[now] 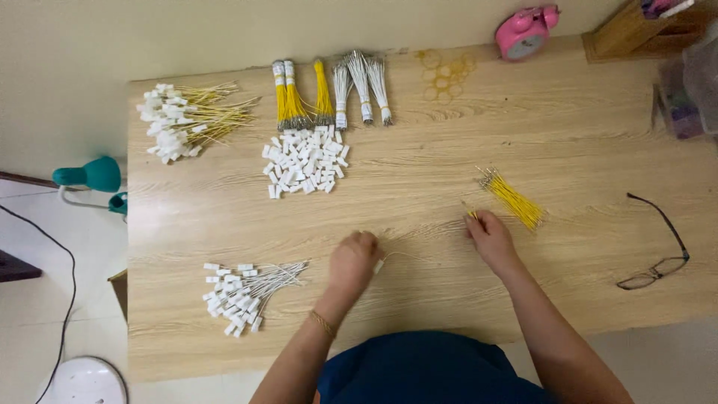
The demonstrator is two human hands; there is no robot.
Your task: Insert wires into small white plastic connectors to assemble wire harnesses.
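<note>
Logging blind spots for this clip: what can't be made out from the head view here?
- Left hand: fingers curl under, so its grip on the thin white wire is hidden.
- Right hand: only a small yellow wire tip shows; the rest is too small to tell.
- Wooden organiser and plastic container: cut off by the top and right edges.
- White round object: cut by the bottom edge.

Home room used as piecework spot. Light wood-grain bench (568,142) against plain cream wall. Pink alarm clock (526,30), wooden organiser (636,34), folded glasses (658,247) on top. Teal desk lamp (90,176) at edge, tiled floor (45,299) beside. Sorted bundles of yellow and white wires (329,90), pile of small white connectors (305,161).
</note>
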